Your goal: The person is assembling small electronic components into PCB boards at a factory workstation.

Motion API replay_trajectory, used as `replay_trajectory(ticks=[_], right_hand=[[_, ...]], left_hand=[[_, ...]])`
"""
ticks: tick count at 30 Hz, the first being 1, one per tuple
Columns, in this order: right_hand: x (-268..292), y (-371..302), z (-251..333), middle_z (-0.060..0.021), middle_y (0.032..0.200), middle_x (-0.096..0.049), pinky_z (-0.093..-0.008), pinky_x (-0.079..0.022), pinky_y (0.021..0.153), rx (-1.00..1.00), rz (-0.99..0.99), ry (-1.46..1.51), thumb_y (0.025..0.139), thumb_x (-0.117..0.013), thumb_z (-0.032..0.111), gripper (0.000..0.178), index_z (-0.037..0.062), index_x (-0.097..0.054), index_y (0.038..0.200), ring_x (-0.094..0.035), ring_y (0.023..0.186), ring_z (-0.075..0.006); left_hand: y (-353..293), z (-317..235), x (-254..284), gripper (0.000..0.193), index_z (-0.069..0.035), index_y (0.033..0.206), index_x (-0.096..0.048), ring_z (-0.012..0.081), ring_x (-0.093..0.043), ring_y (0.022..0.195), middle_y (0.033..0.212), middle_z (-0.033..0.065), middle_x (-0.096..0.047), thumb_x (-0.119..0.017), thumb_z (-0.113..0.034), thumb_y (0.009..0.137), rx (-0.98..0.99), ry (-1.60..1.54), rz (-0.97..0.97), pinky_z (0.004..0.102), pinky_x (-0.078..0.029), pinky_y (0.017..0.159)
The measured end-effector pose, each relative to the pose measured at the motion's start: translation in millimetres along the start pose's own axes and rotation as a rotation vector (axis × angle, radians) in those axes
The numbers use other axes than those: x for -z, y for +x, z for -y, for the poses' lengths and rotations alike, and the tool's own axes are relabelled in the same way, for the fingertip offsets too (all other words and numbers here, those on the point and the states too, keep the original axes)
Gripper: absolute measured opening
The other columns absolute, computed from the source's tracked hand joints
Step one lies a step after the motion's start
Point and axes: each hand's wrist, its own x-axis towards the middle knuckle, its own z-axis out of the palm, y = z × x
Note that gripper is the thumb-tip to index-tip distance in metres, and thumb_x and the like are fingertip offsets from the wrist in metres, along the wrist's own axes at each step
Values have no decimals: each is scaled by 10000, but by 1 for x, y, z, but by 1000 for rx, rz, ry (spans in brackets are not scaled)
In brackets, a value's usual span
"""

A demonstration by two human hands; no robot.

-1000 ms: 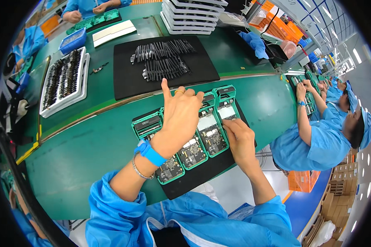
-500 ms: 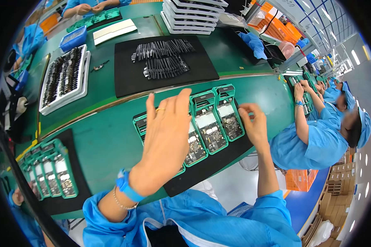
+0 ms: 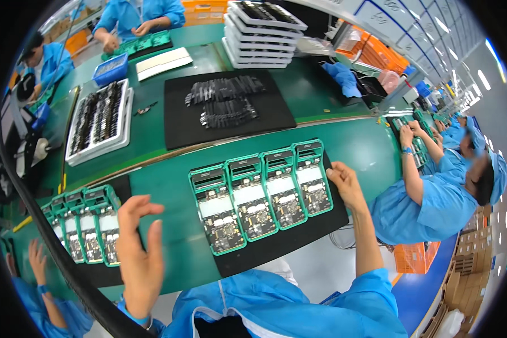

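A row of several green frames (image 3: pixel 245 194), each holding a dark circuit board and a pale panel, lies on a black mat (image 3: pixel 259 252) in front of me. My right hand (image 3: pixel 348 185) is at the row's right side, its thumb and fingers closed on the mat's edge. Off to the left, my left hand (image 3: pixel 142 253) is raised in the air, slightly blurred, holding nothing, with its fingers and thumb apart. Behind it is a second row of similar green frames (image 3: pixel 108 222) on another black mat, partly covered by the hand and a dark cable.
Thin black parts (image 3: pixel 225 101) lie on a far mat (image 3: pixel 276 121). Nearby are a parts-filled white tray (image 3: pixel 124 132), a blue bin (image 3: pixel 111 70) and stacked white trays (image 3: pixel 259 50). A thick black cable (image 3: pixel 56 248) crosses the left foreground. A co-worker (image 3: pixel 428 186) sits at right.
My left hand has swung from over the near row of frames to the left, uncovering that row. My right hand has closed at the mat's edge. The view has shifted slightly.
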Motion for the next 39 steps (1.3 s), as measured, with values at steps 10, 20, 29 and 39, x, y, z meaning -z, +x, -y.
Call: replay_trajectory(ticks=[10, 20, 29, 39], right_hand=[[246, -70, -107, -81, 1234, -761, -314, -563, 918, -75, -570, -155, 1066, -707, 222, 444, -53, -682, 1415, -696, 1054, -166], [428, -27, -185, -89, 1239, -744, -323, -556, 934, -271, -806, -443, 1098, -642, 222, 373, -27, -708, 1369, -689, 1084, -179], [418, -23, -171, -95, 1248, -742, -324, -560, 932, -186, -978, -559, 1107, -629, 222, 369, -23, -704, 1373, -695, 1086, -185], [146, -28, -82, -103, 1301, -724, -324, -576, 932, 241, -397, -313, 1138, -588, 236, 372, 13, -669, 1423, -705, 1144, -199]], left_hand=[[-33, 26, 72, 395, 13, 1463, -540, 223, -632, 1229, 1253, 132, -699, -615, -48, 1080, 161, 276, -342, 364, -442, 1128], [-70, 43, 85, 486, 61, 1398, -574, 440, -591, 1302, 1354, 271, -658, -720, -257, 1061, 364, 748, -584, 501, -469, 1112], [-54, 116, 111, 697, 83, 1482, -583, 417, -558, 1380, 1415, 266, -647, -720, -444, 1047, 447, 483, -455, 480, -443, 1168], [-48, 120, 99, 533, 45, 1408, -665, 368, -548, 1311, 1378, 201, -634, -782, -267, 991, 308, 376, -423, 459, -430, 1152]])
